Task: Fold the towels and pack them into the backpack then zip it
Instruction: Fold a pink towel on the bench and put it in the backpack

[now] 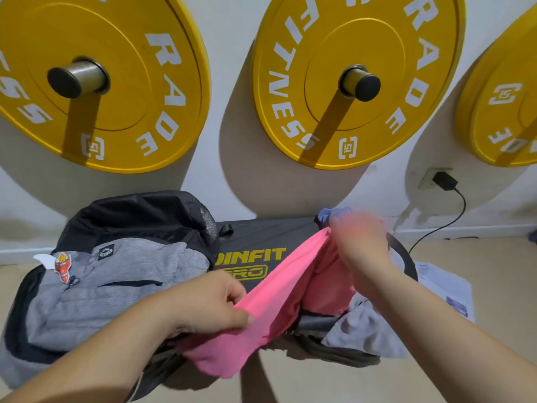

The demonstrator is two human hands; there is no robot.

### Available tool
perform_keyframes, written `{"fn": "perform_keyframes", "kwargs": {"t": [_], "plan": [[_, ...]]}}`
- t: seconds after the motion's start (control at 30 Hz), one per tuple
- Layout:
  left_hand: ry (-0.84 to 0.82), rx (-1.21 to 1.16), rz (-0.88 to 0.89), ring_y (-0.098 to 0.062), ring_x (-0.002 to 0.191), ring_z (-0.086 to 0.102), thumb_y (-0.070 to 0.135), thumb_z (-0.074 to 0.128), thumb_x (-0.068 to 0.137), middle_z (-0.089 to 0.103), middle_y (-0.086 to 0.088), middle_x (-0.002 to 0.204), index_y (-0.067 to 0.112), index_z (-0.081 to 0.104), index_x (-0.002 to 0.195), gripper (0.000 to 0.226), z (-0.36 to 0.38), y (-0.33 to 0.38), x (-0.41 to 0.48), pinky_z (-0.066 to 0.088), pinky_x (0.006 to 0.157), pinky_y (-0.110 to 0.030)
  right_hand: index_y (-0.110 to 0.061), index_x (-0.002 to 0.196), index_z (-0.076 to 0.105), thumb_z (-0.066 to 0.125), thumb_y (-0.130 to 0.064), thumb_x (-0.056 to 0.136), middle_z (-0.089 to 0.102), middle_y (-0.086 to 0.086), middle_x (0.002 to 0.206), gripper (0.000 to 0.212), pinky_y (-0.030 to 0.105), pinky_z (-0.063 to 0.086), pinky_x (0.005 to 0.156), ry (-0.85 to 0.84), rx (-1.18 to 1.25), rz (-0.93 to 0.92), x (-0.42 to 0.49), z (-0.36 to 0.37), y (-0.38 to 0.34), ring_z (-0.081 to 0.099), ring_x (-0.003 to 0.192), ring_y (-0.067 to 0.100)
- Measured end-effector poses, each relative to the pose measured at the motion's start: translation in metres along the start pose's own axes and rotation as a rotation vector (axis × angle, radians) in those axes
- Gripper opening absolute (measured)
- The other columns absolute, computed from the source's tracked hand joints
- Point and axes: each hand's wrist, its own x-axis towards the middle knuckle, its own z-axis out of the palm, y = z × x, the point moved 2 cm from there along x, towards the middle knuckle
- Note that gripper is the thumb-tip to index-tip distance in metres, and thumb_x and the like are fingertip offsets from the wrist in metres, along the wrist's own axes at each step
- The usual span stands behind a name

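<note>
Pink cloth towel [279,289] is stretching between your hands above the black padded bench [255,235]: your left hand [212,303] is pinching its near end, and your blurred right hand [360,242] is gripping its far end. The grey-and-black fabric backpack [116,274] is lying on the bench's left end.

Held a pink towel [273,289] stretched on a slant, just right of a grey-and-black backpack [116,286].

Pinched its lower end in the left hand [212,303] and gripped its upper end in the blurred right hand [360,239], loose folds sagging below. Showed the backpack lying flat at the left, grey front up with a dark zip line, a small dark patch and a red sticker, black part bulging toward the wall. Had a crumpled grey towel [363,330] touching the pink one's lower right, and a scrap of blue towel [327,215] above the right hand.
</note>
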Motion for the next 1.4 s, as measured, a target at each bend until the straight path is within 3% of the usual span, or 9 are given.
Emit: {"fn": "perform_keyframes", "kwargs": {"t": [0.2,0.3,0.37,0.43,0.57,0.77,0.9,1.13,1.4], "plan": [[0.3,-0.339,0.114,-0.01,0.061,0.044,0.027,0.07,0.092,0.051,0.003,0.064,0.006,0.066,0.082,0.023,-0.016,0.005,-0.002,0.033,0.06,-0.029,-0.015,0.071,0.042,0.07,-0.014,0.088,0.045,0.001,0.062,0.033,0.028,0.039,0.057,-0.064,-0.025,-0.01,-0.004,-0.005,0.004,0.043,0.054,0.013],[0.319,-0.336,0.236,-0.009,0.067,0.051,0.033,0.065,0.089,0.063,-0.002,0.071,0.017,0.071,0.088,0.018,-0.011,0.027,-0.007,0.044,0.064,-0.034,-0.01,0.073,0.053,0.075,-0.008,0.086,0.075,0.0,0.094,0.025,0.027,0.055,0.073,-0.442,0.052,-0.083,-0.033,0.013,-0.016,0.07,0.085,0.004],[0.359,-0.292,0.271,-0.009,0.07,0.054,0.028,0.064,0.092,0.068,-0.01,0.081,0.019,0.071,0.09,0.011,-0.007,0.039,-0.01,0.05,0.07,-0.039,-0.01,0.075,0.054,0.074,-0.003,0.088,0.075,0.002,0.108,0.025,0.025,0.056,0.081,-0.701,0.089,-0.13,-0.054,0.024,-0.028,0.069,0.103,0.0],[0.415,-0.322,0.298,-0.009,0.07,0.056,0.017,0.063,0.095,0.068,-0.012,0.081,0.017,0.07,0.088,0.01,-0.007,0.044,-0.009,0.05,0.069,-0.038,-0.01,0.078,0.053,0.072,-0.005,0.091,0.072,0.005,0.089,0.023,0.022,0.051,0.063,-0.798,0.115,-0.152,-0.064,0.03,-0.032,0.066,0.08,0.008],[0.42,-0.48,0.253,-0.015,0.069,0.063,0.019,0.071,0.093,0.074,-0.014,0.08,0.014,0.073,0.089,0.007,-0.01,0.038,-0.008,0.053,0.064,-0.041,-0.021,0.071,0.052,0.076,-0.018,0.087,0.053,-0.001,0.062,0.029,0.027,0.039,0.055,-0.599,0.013,-0.191,-0.05,0.032,-0.027,0.047,0.058,0.012],[0.355,-0.57,0.106,-0.016,0.064,0.053,0.02,0.077,0.089,0.065,-0.006,0.069,0.007,0.072,0.084,0.014,-0.013,0.022,-0.005,0.041,0.061,-0.029,-0.015,0.074,0.055,0.074,-0.021,0.089,0.052,-0.001,0.061,0.024,0.026,0.036,0.055,-0.241,0.05,-0.06,-0.02,0.022,-0.01,0.045,0.055,0.011],[0.482,-0.824,0.062,-0.016,0.072,0.06,0.035,0.075,0.077,0.069,-0.007,0.076,0.015,0.074,0.083,0.021,-0.029,0.021,-0.006,0.044,0.068,-0.032,-0.006,0.073,0.064,0.071,-0.025,0.093,0.056,-0.005,0.051,0.029,0.025,0.04,0.055,-0.254,0.095,0.02,-0.016,0.017,-0.003,0.049,0.049,0.012],[0.546,-0.952,0.031,-0.026,0.069,0.065,0.03,0.087,0.074,0.071,-0.024,0.078,0.007,0.069,0.084,0.031,-0.018,0.033,-0.011,0.052,0.071,-0.04,-0.013,0.083,0.074,0.061,-0.028,0.098,0.068,-0.007,0.068,0.025,0.019,0.045,0.063,-0.356,-0.189,-0.29,-0.041,0.013,-0.039,0.056,0.065,0.002],[0.402,-1.285,-0.019,-0.045,0.101,0.072,0.014,0.078,0.083,0.074,-0.03,0.101,0.003,0.077,0.099,0.019,0.001,0.05,-0.006,0.052,0.098,-0.061,0.0,0.084,0.071,0.085,-0.019,0.08,0.073,0.017,0.069,0.024,0.026,0.047,0.047,-0.473,0.186,0.06,-0.067,0.03,-0.042,0.062,0.056,0.02]]}}
